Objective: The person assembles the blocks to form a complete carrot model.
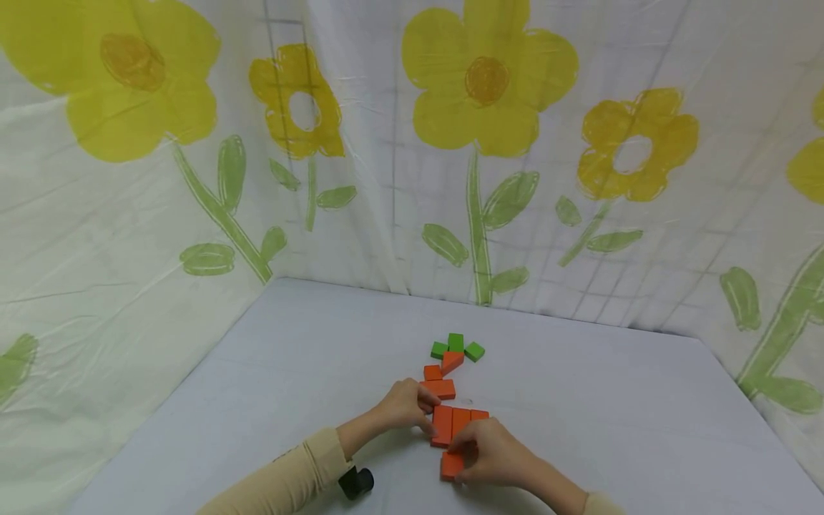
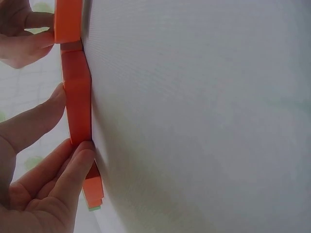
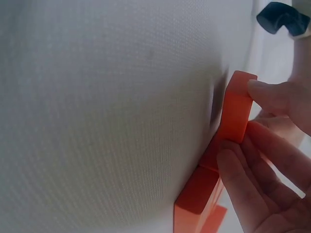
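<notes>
Orange toy building blocks lie flat on the white table in a head-view cluster. My left hand [image 1: 402, 406] grips the cluster's left long block [image 1: 442, 422], thumb on its side and fingers at its far end. Between thumb and fingers of my right hand [image 1: 501, 455] is a smaller orange block [image 1: 451, 466], just below the cluster. In the right wrist view this small block [image 3: 235, 114] is tilted above the table, its lower end near the other blocks [image 3: 197, 191]. The right hand partly covers the cluster's right side.
Beyond the hands lie a flat orange block [image 1: 439, 389], an orange cube [image 1: 433, 373], an angled orange block [image 1: 453, 361] and several green blocks [image 1: 455, 342]. A black device [image 1: 356, 483] sits at the left sleeve. Flower-patterned curtains [image 1: 386, 143] border the table [image 1: 611, 400].
</notes>
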`<state>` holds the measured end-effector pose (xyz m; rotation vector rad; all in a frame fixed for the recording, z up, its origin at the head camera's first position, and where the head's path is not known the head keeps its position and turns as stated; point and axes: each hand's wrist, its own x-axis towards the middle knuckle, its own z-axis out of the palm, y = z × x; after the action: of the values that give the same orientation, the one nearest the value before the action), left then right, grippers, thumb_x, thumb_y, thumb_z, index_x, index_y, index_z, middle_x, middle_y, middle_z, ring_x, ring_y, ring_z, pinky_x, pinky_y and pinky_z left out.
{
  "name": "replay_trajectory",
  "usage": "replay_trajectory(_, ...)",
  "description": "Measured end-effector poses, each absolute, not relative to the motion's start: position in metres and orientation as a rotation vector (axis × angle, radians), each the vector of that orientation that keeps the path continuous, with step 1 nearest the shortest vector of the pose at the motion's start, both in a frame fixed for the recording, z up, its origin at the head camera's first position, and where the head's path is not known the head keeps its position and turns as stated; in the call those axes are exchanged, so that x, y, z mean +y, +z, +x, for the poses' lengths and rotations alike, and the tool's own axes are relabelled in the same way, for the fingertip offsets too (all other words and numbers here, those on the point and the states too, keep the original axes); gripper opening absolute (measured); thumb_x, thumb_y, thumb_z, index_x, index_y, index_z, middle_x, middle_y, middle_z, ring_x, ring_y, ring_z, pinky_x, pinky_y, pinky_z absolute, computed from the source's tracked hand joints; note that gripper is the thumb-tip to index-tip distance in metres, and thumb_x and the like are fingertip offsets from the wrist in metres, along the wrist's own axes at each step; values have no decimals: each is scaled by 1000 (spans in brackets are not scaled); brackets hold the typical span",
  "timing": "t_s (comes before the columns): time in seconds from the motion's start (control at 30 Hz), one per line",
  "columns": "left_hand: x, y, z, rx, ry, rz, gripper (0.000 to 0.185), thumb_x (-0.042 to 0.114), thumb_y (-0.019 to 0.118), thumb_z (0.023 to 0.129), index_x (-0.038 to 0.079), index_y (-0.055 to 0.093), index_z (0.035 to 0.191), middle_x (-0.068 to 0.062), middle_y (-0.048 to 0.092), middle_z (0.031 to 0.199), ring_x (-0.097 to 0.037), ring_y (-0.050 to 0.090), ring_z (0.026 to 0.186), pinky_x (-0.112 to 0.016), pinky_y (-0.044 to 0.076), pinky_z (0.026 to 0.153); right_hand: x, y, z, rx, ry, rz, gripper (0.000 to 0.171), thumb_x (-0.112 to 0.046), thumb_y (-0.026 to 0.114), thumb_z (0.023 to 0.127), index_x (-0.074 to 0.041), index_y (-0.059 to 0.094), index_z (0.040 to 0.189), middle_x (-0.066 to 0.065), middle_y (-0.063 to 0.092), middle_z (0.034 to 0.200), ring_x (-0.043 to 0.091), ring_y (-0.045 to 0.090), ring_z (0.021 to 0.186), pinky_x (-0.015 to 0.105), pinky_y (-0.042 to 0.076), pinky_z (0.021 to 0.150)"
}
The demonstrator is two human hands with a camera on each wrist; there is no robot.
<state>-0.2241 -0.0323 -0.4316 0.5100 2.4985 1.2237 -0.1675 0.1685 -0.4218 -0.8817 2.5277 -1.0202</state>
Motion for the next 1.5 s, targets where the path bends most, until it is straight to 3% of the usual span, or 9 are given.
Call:
replay_trajectory(0.33,-32,-434,-225,2507,1225,522,33,1,86,68,-1,74,99,-4,71,90,-14,63,79,-28,55,73,167,-420,-164,2589,-991,-889,26,-11,86,70,-6,75,93,-11,68,84,0,54,75,21,51,71)
replay_trajectory(0.67,-33,-431,-225,2504,1232,517,34,0,86,68,-2,73,99,-5,70,91,-15,63,80,-29,56,74,169,-422,-158,2640,-963,-804,19,-20,87,71,-12,70,76,-15,53,63,1,46,60,20,43,54)
replay_trajectory(1.5,-32,-432,-224,2485,1255,476,33,1,86,69,-1,74,99,-4,70,89,-15,63,79,-29,56,74,161,-424,-161,2721,-951,-772,17,-13,85,70,-10,69,73,-14,53,61,0,47,58,19,45,55)
